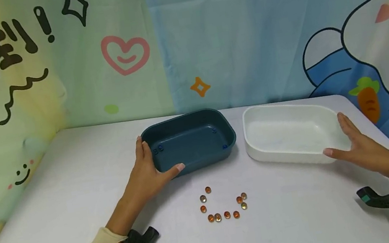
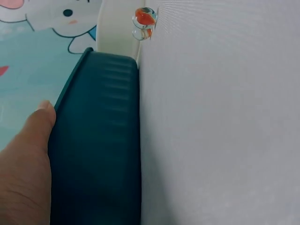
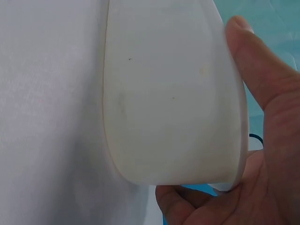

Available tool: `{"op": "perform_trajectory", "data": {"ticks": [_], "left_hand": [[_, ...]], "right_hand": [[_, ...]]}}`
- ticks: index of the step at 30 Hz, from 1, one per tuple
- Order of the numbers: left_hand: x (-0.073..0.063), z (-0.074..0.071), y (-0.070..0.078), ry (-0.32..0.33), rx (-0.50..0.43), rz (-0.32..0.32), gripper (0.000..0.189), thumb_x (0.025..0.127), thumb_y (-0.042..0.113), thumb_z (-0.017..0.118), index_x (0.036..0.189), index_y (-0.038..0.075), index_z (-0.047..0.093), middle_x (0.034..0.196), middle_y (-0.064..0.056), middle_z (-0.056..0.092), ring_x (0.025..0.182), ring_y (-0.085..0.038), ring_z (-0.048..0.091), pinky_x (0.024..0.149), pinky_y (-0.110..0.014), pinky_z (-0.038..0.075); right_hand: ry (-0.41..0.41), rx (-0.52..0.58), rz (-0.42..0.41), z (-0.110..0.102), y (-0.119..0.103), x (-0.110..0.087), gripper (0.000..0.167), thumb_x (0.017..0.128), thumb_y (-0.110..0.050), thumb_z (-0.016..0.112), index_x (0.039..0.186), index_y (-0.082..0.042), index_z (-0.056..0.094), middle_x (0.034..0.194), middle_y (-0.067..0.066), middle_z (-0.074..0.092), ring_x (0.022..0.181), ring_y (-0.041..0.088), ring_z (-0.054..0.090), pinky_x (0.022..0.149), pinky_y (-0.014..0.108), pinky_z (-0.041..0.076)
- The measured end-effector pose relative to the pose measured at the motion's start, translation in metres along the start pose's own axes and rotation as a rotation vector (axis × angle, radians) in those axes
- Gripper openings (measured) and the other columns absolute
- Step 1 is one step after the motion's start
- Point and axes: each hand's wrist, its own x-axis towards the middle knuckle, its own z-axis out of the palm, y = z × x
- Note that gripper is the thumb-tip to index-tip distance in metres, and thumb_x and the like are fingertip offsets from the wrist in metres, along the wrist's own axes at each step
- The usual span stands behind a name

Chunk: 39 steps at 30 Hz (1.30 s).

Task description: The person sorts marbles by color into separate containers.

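My left hand [image 1: 148, 176] grips the front left corner of a dark teal plastic tub [image 1: 191, 146], thumb along the front rim and fingers on the left end. Inside the tub lie several small blue beads [image 1: 160, 148], near its left and right ends. To the right, my right hand [image 1: 364, 150] holds the right end of a white plastic tub [image 1: 289, 127]. Its thumb lies at the front rim, and in the right wrist view its fingers curl round the end wall [image 3: 173, 117]. No objects show inside the white tub.
Several orange and clear glass marbles [image 1: 218, 217] lie in a rough U on the white tabletop [image 1: 290, 217], in front of the tubs. A printed cloth backdrop [image 1: 227, 39] hangs behind the table. Black straps [image 1: 142, 238] sit at both wrists.
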Motion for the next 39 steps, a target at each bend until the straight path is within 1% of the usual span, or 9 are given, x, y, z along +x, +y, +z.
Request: {"op": "perform_trajectory", "data": {"ticks": [8,16,22,24,28,30,33,36,39], "left_hand": [[0.000,-0.002,0.000,0.019,0.026,-0.030,0.135,0.070,0.085,0.056,0.152,-0.008,0.004,0.160,-0.009,-0.015,0.140,-0.041,0.025,0.104,-0.052,0.036],[0.000,-0.011,-0.003,-0.019,0.047,-0.037,0.135,0.070,0.086,0.054,0.152,-0.007,0.002,0.159,-0.013,-0.017,0.142,-0.042,0.020,0.105,-0.053,0.034],[-0.001,-0.017,-0.003,-0.056,0.084,-0.006,0.125,0.074,0.081,0.058,0.156,0.003,0.004,0.159,-0.014,-0.018,0.145,-0.037,-0.007,0.106,-0.061,0.027],[-0.001,-0.018,-0.003,-0.060,0.088,0.013,0.122,0.075,0.079,0.059,0.156,0.004,0.007,0.159,-0.014,-0.017,0.145,-0.034,-0.014,0.106,-0.062,0.025],[-0.001,-0.019,-0.002,-0.036,0.110,0.080,0.115,0.078,0.074,0.062,0.155,0.002,0.015,0.160,-0.015,-0.013,0.144,-0.030,-0.020,0.108,-0.060,0.023],[-0.001,-0.019,-0.001,0.001,0.128,0.129,0.111,0.079,0.069,0.065,0.154,0.002,0.020,0.160,-0.016,-0.011,0.143,-0.029,-0.023,0.109,-0.060,0.020],[-0.001,-0.019,0.003,0.076,0.135,0.219,0.101,0.080,0.060,0.071,0.151,0.001,0.030,0.160,-0.018,-0.005,0.143,-0.033,-0.021,0.111,-0.061,0.014],[-0.002,-0.018,0.007,0.159,0.118,0.335,0.087,0.081,0.047,0.077,0.145,-0.001,0.043,0.159,-0.021,0.007,0.145,-0.039,-0.008,0.110,-0.063,0.012],[-0.005,-0.018,0.012,0.237,0.084,0.458,0.067,0.083,0.034,0.078,0.136,-0.001,0.054,0.154,-0.019,0.025,0.144,-0.037,0.015,0.109,-0.057,0.024]], "right_hand": [[-0.007,0.002,-0.007,0.004,-0.001,0.002,0.112,0.090,-0.044,0.067,0.150,-0.018,-0.024,0.155,0.014,-0.029,0.135,0.058,-0.012,0.082,0.082,0.016],[-0.009,0.005,-0.018,0.011,-0.006,0.001,0.115,0.088,-0.044,0.069,0.150,-0.017,-0.024,0.155,0.016,-0.027,0.136,0.057,-0.010,0.081,0.081,0.020],[-0.005,-0.007,-0.039,0.012,-0.008,0.000,0.115,0.087,-0.043,0.070,0.151,-0.016,-0.022,0.156,0.015,-0.026,0.137,0.055,-0.010,0.082,0.080,0.020],[-0.002,-0.008,-0.047,0.012,-0.008,0.000,0.115,0.087,-0.042,0.070,0.151,-0.015,-0.022,0.156,0.014,-0.026,0.137,0.055,-0.010,0.082,0.080,0.019],[0.002,-0.001,-0.067,0.011,-0.009,0.000,0.115,0.087,-0.040,0.070,0.151,-0.016,-0.021,0.156,0.013,-0.025,0.138,0.054,-0.010,0.083,0.081,0.018],[0.001,0.003,-0.072,0.011,-0.010,0.001,0.114,0.087,-0.040,0.070,0.152,-0.016,-0.021,0.156,0.012,-0.025,0.138,0.053,-0.011,0.083,0.081,0.018],[0.001,0.001,-0.072,0.011,-0.010,0.001,0.114,0.088,-0.040,0.070,0.152,-0.016,-0.021,0.156,0.012,-0.026,0.138,0.053,-0.011,0.083,0.081,0.017],[0.001,-0.011,-0.065,0.010,-0.010,0.001,0.114,0.087,-0.041,0.070,0.151,-0.016,-0.021,0.156,0.013,-0.026,0.138,0.054,-0.011,0.082,0.081,0.018],[-0.001,-0.012,-0.063,0.010,-0.010,0.002,0.114,0.087,-0.042,0.070,0.151,-0.016,-0.022,0.156,0.013,-0.026,0.138,0.054,-0.011,0.082,0.081,0.018]]}}
